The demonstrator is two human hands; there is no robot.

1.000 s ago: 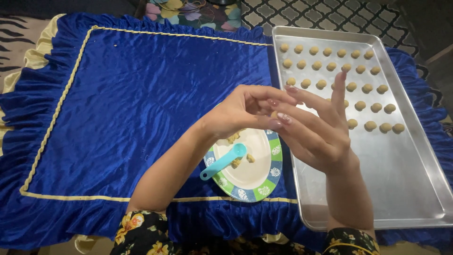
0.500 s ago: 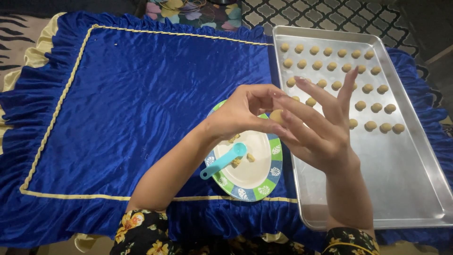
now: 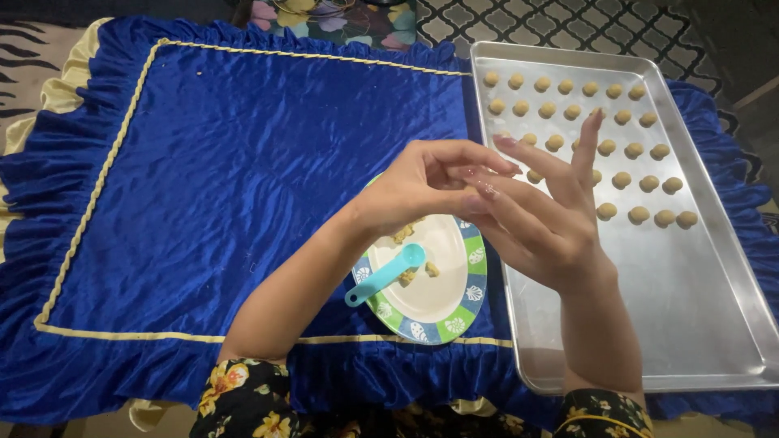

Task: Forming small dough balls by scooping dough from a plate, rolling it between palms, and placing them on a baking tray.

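Head view: both forearms rise from the bottom edge and the two hands meet above the gap between plate and tray. Left hand (image 3: 422, 182) is curled, its fingers (image 3: 479, 154) bent inward and brought together against the right hand's fingertips. Right hand (image 3: 540, 223) stands more open, palm turned toward the left one, with one finger pointing up and the others slanting left to meet the left fingers. Whether anything sits pinched between them I cannot tell; the contact spot is covered by the fingers themselves.

Just below the fingers lies a round plate (image 3: 454, 312) with a green, blue and white rim. On it rest a turquoise spoon (image 3: 385, 274), its handle reaching past the rim to the lower left, and a few small dough bits (image 3: 432, 268).

Right of and beyond the fingers is a steel tray (image 3: 682, 308), holding rows of small dough balls (image 3: 621, 180) in its far half; its near half is bare metal.

Everything sits on a blue cloth (image 3: 243, 178) with a frilled edge.
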